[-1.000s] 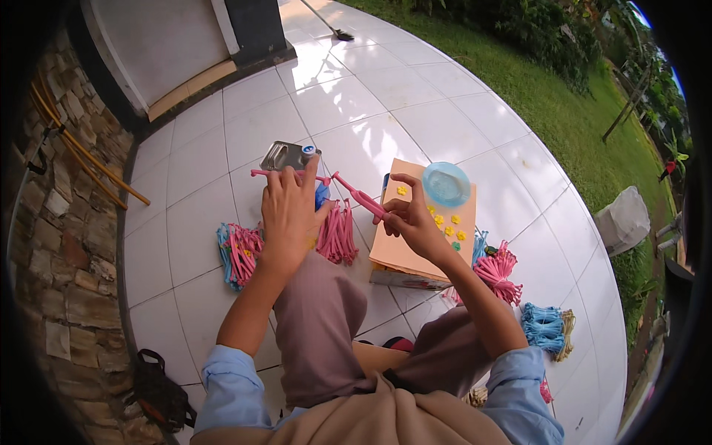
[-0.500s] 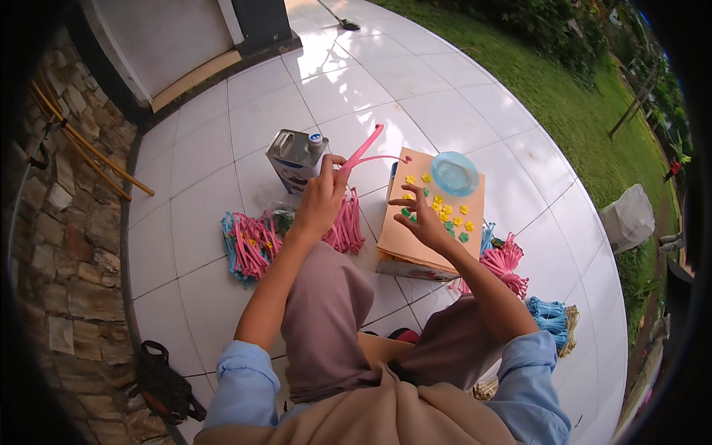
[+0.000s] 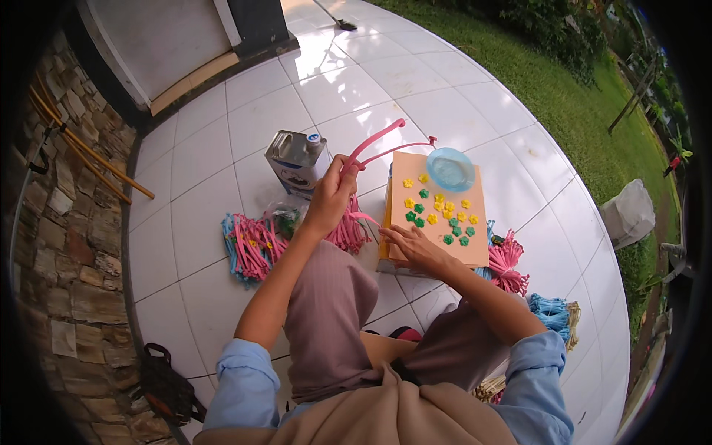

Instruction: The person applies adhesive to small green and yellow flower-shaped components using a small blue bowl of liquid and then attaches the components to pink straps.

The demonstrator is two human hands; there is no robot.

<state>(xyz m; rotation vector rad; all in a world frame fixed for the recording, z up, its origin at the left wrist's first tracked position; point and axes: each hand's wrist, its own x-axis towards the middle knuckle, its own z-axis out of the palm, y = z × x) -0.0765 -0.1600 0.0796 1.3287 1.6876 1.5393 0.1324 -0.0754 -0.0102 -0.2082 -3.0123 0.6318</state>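
My left hand [image 3: 333, 194] is closed around a pink cord [image 3: 375, 139], raised above the floor between a metal can and a box. Two limbs of the cord reach up and right from my fist, with knobbed ends. My right hand [image 3: 415, 250] lies with fingers stretched over the near left corner of the cardboard-topped box [image 3: 475, 248]. Beside its fingertips a pink strip [image 3: 365, 217] ends; whether they touch it, I cannot tell. Small yellow flowers [image 3: 439, 207] and green flowers [image 3: 455, 231] lie scattered on the cardboard. A translucent blue dish [image 3: 450, 170] rests at its far right.
The metal can [image 3: 294, 159] stands beyond my left hand. Bundles of pink cords [image 3: 256, 248] lie by my left knee; more pink cords [image 3: 506, 267] and blue cords [image 3: 547, 314] sit right of the box. A black bag [image 3: 167, 382] lies by the stone wall.
My right hand has moved from above the flowers toward me, down to the box's near left corner. The pink cord's upper ends have swung right, still in my left hand.
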